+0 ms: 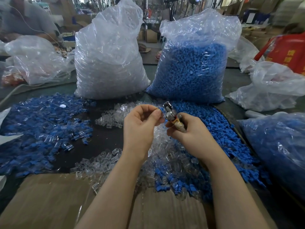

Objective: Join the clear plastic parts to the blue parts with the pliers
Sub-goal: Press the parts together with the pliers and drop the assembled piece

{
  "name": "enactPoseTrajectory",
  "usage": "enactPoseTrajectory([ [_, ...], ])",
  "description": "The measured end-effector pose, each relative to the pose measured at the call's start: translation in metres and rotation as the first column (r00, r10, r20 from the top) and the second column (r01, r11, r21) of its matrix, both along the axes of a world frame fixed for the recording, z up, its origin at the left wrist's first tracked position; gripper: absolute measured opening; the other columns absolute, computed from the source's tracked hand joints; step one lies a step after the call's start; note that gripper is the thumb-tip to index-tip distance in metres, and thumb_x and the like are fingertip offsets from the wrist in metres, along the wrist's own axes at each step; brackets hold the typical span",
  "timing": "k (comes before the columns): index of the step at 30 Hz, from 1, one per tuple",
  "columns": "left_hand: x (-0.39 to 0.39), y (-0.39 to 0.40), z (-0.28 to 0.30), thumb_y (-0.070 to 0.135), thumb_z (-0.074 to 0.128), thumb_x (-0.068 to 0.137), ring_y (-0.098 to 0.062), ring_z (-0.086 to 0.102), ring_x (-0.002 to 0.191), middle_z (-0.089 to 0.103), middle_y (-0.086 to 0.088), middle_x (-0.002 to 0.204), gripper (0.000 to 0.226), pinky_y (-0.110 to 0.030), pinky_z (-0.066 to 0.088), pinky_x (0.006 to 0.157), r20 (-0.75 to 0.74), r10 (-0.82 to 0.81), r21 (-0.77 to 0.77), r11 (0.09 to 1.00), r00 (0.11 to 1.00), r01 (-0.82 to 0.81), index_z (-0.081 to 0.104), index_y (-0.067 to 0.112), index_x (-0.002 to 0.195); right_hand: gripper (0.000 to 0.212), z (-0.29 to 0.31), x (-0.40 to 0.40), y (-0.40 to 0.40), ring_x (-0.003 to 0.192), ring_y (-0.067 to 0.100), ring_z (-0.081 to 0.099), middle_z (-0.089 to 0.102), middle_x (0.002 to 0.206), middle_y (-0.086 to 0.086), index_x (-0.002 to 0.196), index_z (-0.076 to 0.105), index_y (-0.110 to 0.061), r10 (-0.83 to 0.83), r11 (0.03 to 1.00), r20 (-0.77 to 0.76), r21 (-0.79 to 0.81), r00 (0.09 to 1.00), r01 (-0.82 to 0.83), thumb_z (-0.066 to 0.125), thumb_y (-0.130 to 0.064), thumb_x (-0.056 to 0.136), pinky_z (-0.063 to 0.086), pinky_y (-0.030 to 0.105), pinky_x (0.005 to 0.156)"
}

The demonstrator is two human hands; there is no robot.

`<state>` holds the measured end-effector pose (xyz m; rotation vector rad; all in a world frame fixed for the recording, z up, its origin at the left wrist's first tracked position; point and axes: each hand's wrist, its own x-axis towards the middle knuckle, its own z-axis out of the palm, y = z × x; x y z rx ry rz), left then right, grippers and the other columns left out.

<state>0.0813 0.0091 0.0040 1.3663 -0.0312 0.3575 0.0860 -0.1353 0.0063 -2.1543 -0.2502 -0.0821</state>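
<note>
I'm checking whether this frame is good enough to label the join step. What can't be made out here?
All in the head view:
- Blue part pinched by the left hand: fingers cover most of it; any clear piece on it is unreadable.
- Pliers: handles hidden inside the right hand.
- Label on the clear-parts bag: too small.

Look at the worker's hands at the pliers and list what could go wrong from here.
1. The left hand pinches a blue part right at the head of the pliers; its fingers could get nipped when the right hand squeezes.
2. The part is small and held only at the fingertips, so it may slip and drop among the loose clear parts below.
</note>
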Motion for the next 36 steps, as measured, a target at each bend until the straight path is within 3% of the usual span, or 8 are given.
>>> enactPoseTrajectory([
  [7,-0.002,-0.002,0.001,-0.004,0.064,0.09,-0.009,0.068,0.069,0.07,-0.003,0.075,0.012,-0.017,0.054,0.067,0.034,-0.004,-0.012,1.0,0.999,0.004,0.066,0.006,0.085,0.008,0.0,-0.002,0.002,0.082,0.033,0.063,0.068,0.084,0.01,0.093,0.064,-0.009,0.022,1.0,0.007,-0.005,1.0,-0.022,0.065,-0.015,0.087,0.053,0.053,0.078],
  [14,-0.003,-0.002,0.002,-0.006,0.063,0.089,-0.006,0.067,0.067,0.07,0.002,0.072,0.012,-0.016,0.053,0.066,0.029,-0.014,-0.015,1.0,0.999,0.015,0.066,0.005,0.085,0.009,-0.002,-0.002,0.004,0.074,0.023,0.06,0.067,0.08,0.003,0.089,0.064,-0.016,0.001,0.997,0.046,-0.082,0.999,0.002,0.058,-0.01,0.087,0.051,0.042,0.067],
  [28,-0.002,0.001,0.002,-0.002,0.063,0.09,-0.007,0.068,0.068,0.071,0.003,0.073,0.009,-0.017,0.053,0.067,-0.037,-0.059,-0.051,0.997,0.998,0.057,0.066,0.006,0.088,0.007,-0.004,0.002,0.005,0.07,0.021,0.058,0.064,0.075,0.001,0.089,0.063,-0.019,-0.02,0.986,0.073,-0.163,0.997,0.032,0.056,-0.015,0.087,0.05,0.04,0.064],
  [31,0.0,0.008,-0.001,0.003,0.065,0.089,-0.01,0.071,0.07,0.074,0.0,0.077,0.005,-0.018,0.055,0.066,-0.124,-0.046,-0.127,0.991,0.991,0.03,0.068,0.007,0.09,0.004,-0.006,0.004,0.005,0.072,0.021,0.057,0.064,0.077,0.0,0.09,0.061,-0.016,-0.044,0.984,0.098,-0.169,0.994,0.061,0.058,-0.019,0.088,0.048,0.039,0.064],
  [33,0.004,0.02,-0.002,0.006,0.067,0.087,-0.012,0.073,0.073,0.076,-0.003,0.08,0.006,-0.019,0.056,0.065,-0.232,0.021,-0.263,0.961,0.972,-0.083,0.069,0.008,0.093,0.003,-0.008,0.006,0.001,0.07,0.019,0.056,0.062,0.075,-0.002,0.087,0.058,-0.019,-0.075,0.976,0.116,-0.197,0.99,0.097,0.058,-0.021,0.088,0.045,0.036,0.06],
  [36,0.009,0.051,-0.003,0.007,0.069,0.085,-0.011,0.074,0.072,0.076,-0.006,0.085,0.009,-0.022,0.059,0.065,-0.399,0.112,-0.55,0.765,0.91,-0.335,0.068,0.006,0.094,0.005,-0.01,0.009,-0.008,0.068,0.02,0.056,0.061,0.075,-0.002,0.087,0.058,-0.02,-0.136,0.954,0.101,-0.254,0.986,0.158,0.056,-0.024,0.089,0.046,0.036,0.059],
])
